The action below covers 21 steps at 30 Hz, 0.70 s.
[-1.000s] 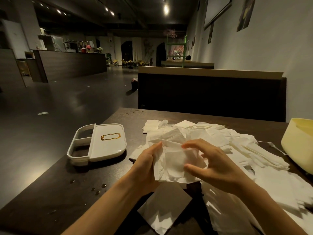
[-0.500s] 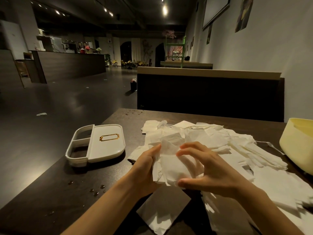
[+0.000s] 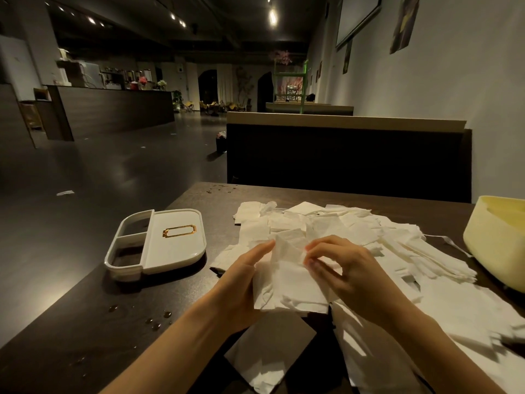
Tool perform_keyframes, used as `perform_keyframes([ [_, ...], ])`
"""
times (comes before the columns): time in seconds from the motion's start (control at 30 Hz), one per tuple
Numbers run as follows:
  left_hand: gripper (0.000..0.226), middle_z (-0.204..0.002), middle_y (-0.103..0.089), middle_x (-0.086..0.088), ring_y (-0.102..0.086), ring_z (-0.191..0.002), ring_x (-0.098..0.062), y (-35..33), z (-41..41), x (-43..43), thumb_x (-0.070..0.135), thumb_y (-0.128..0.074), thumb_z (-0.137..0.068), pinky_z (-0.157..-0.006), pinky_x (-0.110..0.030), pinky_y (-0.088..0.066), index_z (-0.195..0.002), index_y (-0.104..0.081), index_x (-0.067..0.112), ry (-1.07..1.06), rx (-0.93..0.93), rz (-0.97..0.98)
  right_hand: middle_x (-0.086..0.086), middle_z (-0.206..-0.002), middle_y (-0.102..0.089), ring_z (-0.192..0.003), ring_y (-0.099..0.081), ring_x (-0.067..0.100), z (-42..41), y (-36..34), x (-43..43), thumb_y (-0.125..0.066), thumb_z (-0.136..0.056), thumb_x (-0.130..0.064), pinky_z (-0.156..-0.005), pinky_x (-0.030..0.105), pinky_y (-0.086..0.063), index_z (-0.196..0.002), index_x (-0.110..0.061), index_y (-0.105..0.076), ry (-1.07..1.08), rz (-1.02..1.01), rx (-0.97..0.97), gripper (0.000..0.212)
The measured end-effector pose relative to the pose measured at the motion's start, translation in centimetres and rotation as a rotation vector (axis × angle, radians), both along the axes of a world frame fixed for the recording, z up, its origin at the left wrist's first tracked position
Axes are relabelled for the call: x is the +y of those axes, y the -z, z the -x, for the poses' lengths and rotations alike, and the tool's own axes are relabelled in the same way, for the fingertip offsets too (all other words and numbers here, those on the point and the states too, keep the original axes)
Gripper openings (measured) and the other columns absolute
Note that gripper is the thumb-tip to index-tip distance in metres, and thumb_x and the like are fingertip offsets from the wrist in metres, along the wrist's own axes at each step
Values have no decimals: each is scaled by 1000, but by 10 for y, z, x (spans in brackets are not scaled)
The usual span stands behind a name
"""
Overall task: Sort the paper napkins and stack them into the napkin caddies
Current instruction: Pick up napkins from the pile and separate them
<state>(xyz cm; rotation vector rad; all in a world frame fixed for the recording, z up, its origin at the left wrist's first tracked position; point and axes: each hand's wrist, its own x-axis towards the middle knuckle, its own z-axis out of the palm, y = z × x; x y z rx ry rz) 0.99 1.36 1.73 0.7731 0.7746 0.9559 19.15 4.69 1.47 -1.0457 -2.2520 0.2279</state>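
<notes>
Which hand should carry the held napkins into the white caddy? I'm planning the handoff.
Left, probably. The left hand grips the napkins on the side toward the white caddy; the right hand is farther away, pinching their top edge.

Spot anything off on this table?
Yes. Water droplets sit on the dark table near the left hand, close enough to wet stray paper. The napkins lie in a loose, skewed heap. The white caddy looks empty in its open compartments.
</notes>
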Motion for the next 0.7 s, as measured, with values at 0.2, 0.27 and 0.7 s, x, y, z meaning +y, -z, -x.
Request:
perform_keyframes([
  [0.2, 21, -80, -73, -11, -70, -63, -22, 3, 0, 3, 30, -44, -95, -49, -27, -55, -107, -54, 16, -44, 5, 10, -29, -101, -49, -98, -50, -4, -4, -7, -4, -55, -77, -53, -81, 14, -44, -99, -39, -54, -13, 42, 41, 26],
  [0.27, 25, -86, -72, -12, -69, -69, -24, 4, 1, 4, 29, -43, -95, -54, -31, -57, -111, -54, 13, -29, -1, -5, -29, -94, -47, -92, -49, -3, -3, -6, -5, -59, -80, -50, -74, 11, -43, -101, -36, -57, -18, 72, -30, 25],
  [0.7, 27, -68, -72, -9, -69, -57, -19, 0, -5, 1, 28, -53, -78, -47, -23, -53, -97, -59, 10, 28, 29, -27, -11, -87, -58, -73, -53, 4, 3, -5, -6, -59, -89, -34, -57, 10, -41, -96, -23, -61, 160, 183, 52, 13],
])
